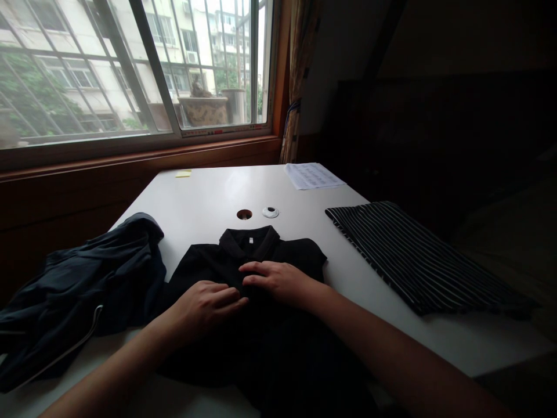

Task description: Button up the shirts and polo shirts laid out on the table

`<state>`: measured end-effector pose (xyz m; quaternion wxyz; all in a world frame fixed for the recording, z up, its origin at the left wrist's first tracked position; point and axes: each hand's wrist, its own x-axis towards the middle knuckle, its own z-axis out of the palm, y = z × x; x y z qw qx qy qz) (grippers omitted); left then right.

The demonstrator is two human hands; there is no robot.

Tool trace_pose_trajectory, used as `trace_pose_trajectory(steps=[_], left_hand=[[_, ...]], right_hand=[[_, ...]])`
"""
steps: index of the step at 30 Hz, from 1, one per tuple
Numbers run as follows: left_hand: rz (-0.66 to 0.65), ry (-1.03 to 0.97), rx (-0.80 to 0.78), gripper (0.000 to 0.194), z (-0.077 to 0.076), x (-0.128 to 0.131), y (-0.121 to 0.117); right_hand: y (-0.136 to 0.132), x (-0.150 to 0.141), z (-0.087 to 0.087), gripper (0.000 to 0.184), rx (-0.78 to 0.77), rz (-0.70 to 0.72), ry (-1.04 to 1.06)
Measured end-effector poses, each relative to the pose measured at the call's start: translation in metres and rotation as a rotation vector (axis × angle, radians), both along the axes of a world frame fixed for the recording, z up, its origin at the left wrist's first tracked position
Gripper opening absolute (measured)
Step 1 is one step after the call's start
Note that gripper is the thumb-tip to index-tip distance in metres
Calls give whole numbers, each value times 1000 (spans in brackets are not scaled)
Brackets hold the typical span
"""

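A black collared shirt point(195, 267) lies front up on the white table point(209, 191), its collar toward the window and a small pale label inside the neck. My left hand point(209, 305) is closed at the middle of the shirt front, with its fingers bent onto the cloth. Just above and to the right, my right hand point(278, 281) grips the front below the collar, fingertips pointing left. The pinched cloth is too dark to make out in detail. The shirt's lower part fades into shadow between my forearms.
A crumpled dark blue garment point(100, 273) with white piping lies at the left. A folded black-and-white striped cloth point(404, 249) rests on the right. Farther back are printed papers point(314, 175), a yellow note point(183, 173), a cable hole point(244, 214) and a round cover point(270, 212).
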<state>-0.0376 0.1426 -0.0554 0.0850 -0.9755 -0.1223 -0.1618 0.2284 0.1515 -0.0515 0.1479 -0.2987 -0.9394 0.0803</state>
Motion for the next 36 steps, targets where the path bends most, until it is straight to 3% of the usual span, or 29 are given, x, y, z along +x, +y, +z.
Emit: trace_pose_trajectory(steps=[7, 16, 29, 36], left_hand=[[60, -65, -74, 29, 3, 0, 1], [265, -32, -208, 39, 6, 6, 6], [262, 10, -267, 40, 1, 4, 11], [281, 14, -276, 27, -2, 0, 13]], right_hand=[[3, 1, -1, 20, 112, 18, 18], [2, 1, 0, 15, 161, -50, -29], [1, 3, 3, 12, 109, -55, -60], [1, 5, 1, 9, 135, -54, -12]])
